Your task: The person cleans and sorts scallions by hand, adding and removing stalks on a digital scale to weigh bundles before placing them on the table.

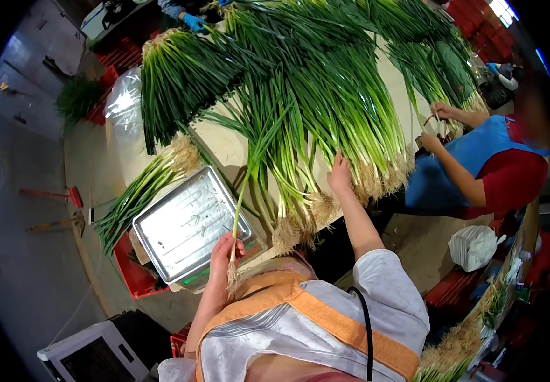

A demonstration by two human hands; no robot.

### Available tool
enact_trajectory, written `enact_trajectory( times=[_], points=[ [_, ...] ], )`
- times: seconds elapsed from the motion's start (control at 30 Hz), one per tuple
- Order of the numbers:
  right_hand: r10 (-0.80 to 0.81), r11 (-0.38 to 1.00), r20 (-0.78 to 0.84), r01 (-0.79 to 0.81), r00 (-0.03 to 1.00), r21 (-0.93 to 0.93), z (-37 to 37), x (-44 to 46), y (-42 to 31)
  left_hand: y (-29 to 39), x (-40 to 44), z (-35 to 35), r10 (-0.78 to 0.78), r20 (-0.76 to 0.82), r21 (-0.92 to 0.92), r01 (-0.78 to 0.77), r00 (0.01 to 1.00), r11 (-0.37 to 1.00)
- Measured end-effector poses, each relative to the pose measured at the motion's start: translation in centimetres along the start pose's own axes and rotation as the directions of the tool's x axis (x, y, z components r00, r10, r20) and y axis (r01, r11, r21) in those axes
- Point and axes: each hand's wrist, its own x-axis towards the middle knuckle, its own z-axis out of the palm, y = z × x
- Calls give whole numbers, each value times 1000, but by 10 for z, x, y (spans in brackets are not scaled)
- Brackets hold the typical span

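Note:
My left hand (226, 249) is closed around the pale lower stem of a single green onion (239, 213); its roots hang below my fingers and its leaves reach up over the pile. Stretched forward, my right hand (339, 172) is at the white stems of the green onion pile (351, 114), with a finger extended and nothing visibly held. The pile's roots face me along the near table edge. Beside my left hand is a shiny metal tray (189, 223) with a few green scraps in it.
A bundle of green onions (144, 188) lies beyond the tray, above a red crate (133, 270). At right, a co-worker in a blue apron (446, 162) handles stalks. A blue-gloved hand (194, 23) is at the far side. A white-framed device (93, 356) stands lower left.

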Motion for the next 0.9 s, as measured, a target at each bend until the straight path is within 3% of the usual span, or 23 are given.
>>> enact_trajectory(
  times=[0.03, 0.13, 0.23, 0.33, 0.37, 0.4, 0.47, 0.57, 0.67, 0.7, 0.8, 0.9],
  points=[
    [71, 995, 102, -77, 992, 60, -5, 3, -1, -1, -2, 0, 1, 4, -8, -1, 1000, 1000],
    [89, 976, 300, -143, 950, 164, -26, 8, -4, -1, -6, 2, -4, 17, 6, 4, 1000, 1000],
    [-40, 874, 168, -47, 985, 483, -29, 3, -1, -3, -8, -1, 2, 36, 22, -3, 999, 1000],
    [-58, 817, 209, -73, 976, 571, -62, -27, -23, -6, -10, -1, 8, -1, 4, -8, 1000, 1000],
    [-93, 675, 370, -215, 925, 706, -102, -53, -43, -7, -10, -1, -1, -9, 8, 1, 1000, 1000],
    [-88, 705, 357, -194, 930, 682, -105, -69, -53, -7, -9, -2, -8, -16, 12, 8, 1000, 1000],
    [-173, 639, 443, -242, 880, 730, -72, -85, -52, -7, -9, -1, -13, -26, 18, 13, 1000, 1000],
    [-208, 720, 423, -154, 882, 677, -54, -112, -51, -7, -9, 5, -14, -26, 35, 15, 1000, 999],
    [-252, 669, 294, -54, 922, 741, -28, -107, -36, -6, -10, 8, -19, -17, 61, 20, 1000, 998],
    [-209, 729, 349, -93, 913, 679, -43, -105, -38, -7, -11, 10, -25, -21, 67, 26, 999, 997],
    [26, 550, 265, -235, 964, 801, -82, -106, -48, -5, -13, 12, -33, -17, 101, 34, 999, 994],
    [15, 401, 124, -119, 992, 908, -99, -100, -27, -8, -15, 4, -21, 3, 89, 21, 1000, 996]
  ],
)
